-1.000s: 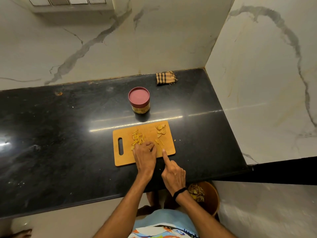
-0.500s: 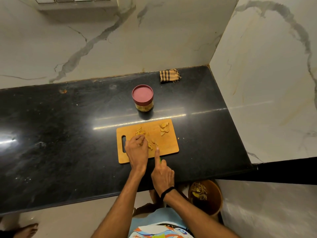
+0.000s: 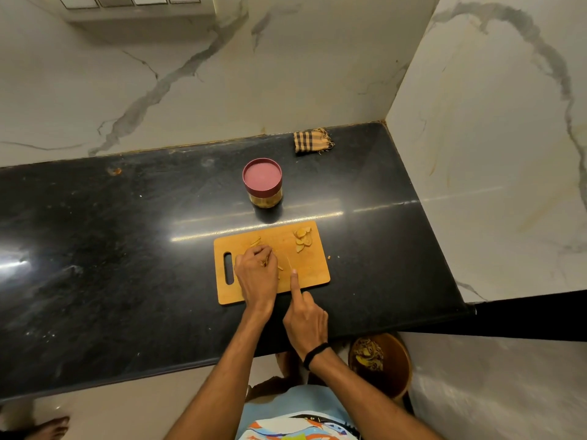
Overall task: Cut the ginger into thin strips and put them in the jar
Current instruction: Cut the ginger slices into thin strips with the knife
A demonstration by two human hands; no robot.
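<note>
A wooden cutting board (image 3: 313, 269) lies on the black counter. My left hand (image 3: 257, 276) is on the board's left half, its fingers curled over a clump of ginger strips (image 3: 255, 241), most of them hidden under it. Just to the right, my right hand (image 3: 305, 319) grips a knife (image 3: 289, 263). Its index finger lies straight along the thin blade, and the handle is hidden in the palm. A few ginger slices (image 3: 303, 238) sit at the board's far right corner. The jar (image 3: 263, 182), with its red lid on, stands behind the board.
A checked cloth (image 3: 313, 141) lies at the back near the wall corner. Marble walls close the counter at the back and right. Below the counter's front edge, on the floor to the right, stands a brown bin (image 3: 386, 363) with scraps.
My left hand has slid left and farther across the board, covering the ginger strips. My right hand with the knife has followed it leftward.
</note>
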